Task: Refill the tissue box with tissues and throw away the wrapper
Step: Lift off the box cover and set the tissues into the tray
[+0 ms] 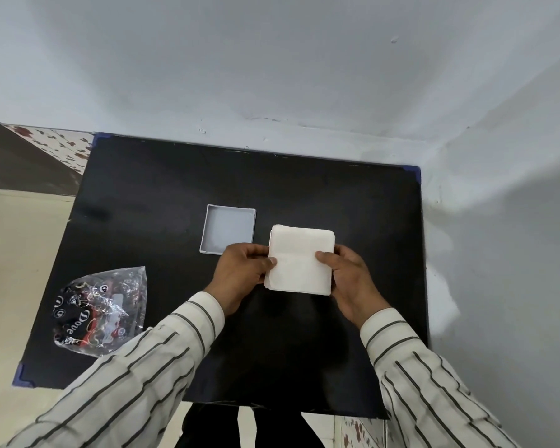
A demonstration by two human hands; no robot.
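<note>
Both hands, left hand (244, 268) and right hand (346, 273), grip the tissues (299, 258) right of the box (228, 232); loose grip risks the stack splaying.

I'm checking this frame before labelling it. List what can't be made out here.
Head view only:
- Underside of the tissue stack: hidden by the stack itself and both hands, left hand, right hand.
- Near corner of the tissue box: covered by the left hand.
- Wrapper: crumpled and glary, most print unreadable.
- Table near edge: partly covered by the sleeves.
</note>
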